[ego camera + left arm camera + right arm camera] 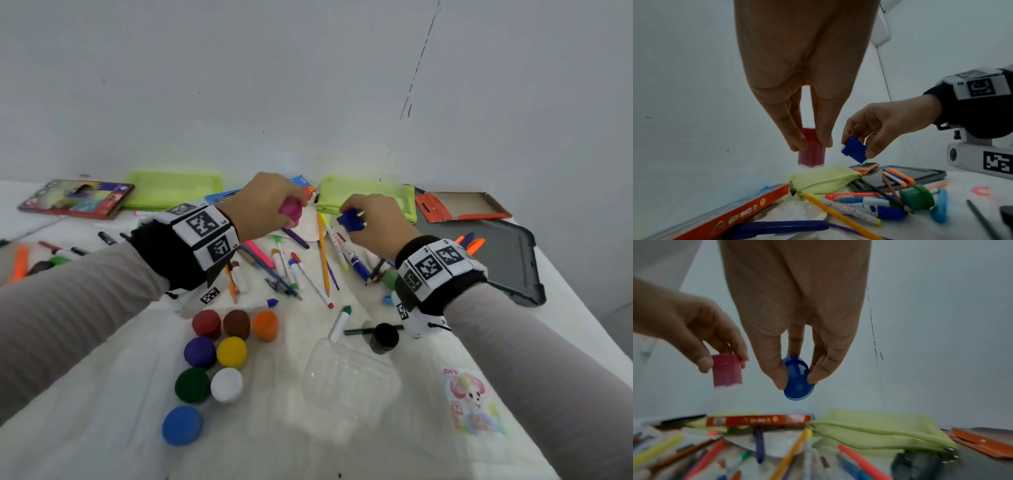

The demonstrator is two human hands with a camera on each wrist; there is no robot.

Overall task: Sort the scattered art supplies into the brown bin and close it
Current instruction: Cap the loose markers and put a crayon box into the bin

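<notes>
Left hand (263, 202) pinches a small pink paint pot (291, 209) by its top, held upright above the desk (102, 411). Right hand (376, 222) pinches a small dark-blue paint pot (350, 221), tilted, just beside the pink one and apart from it. Below lie scattered pens and pencils (323, 253) and a cluster of round coloured paint pots (219, 356). Possibly the brown bin is the open cardboard box (460, 205) at far right; unclear.

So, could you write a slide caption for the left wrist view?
Left hand holds a pink paint pot; right hand holds a blue one.
</notes>
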